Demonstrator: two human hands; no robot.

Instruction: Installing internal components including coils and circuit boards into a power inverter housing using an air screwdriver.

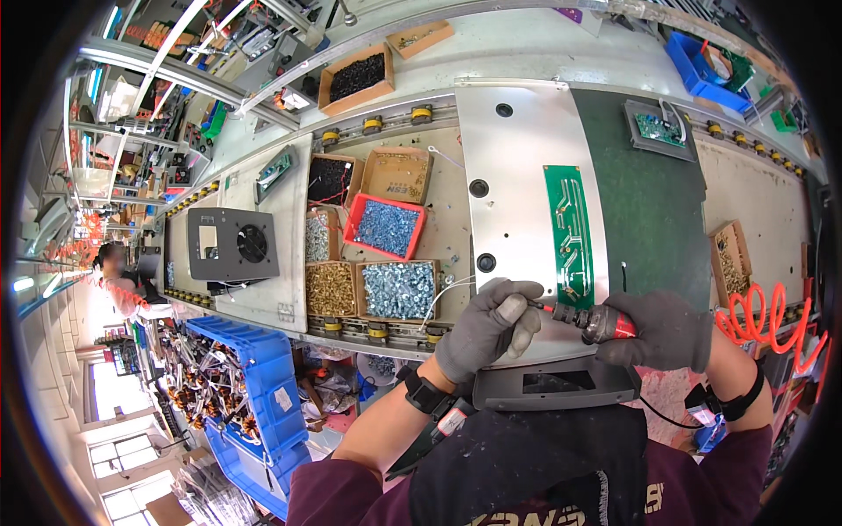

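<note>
Our right hand (664,330) is gripping a screwdriver (603,323), our left hand (487,331) pinching something unclear at its tip; we're probably loading, next needing aim over the green board (572,235)

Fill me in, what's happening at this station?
The gloved right hand grips a red-and-black power screwdriver. The gloved left hand is at its tip; anything pinched there is too small to tell. A green circuit board lies on the silver panel, and a red bin of small fasteners sits left of that.
</note>
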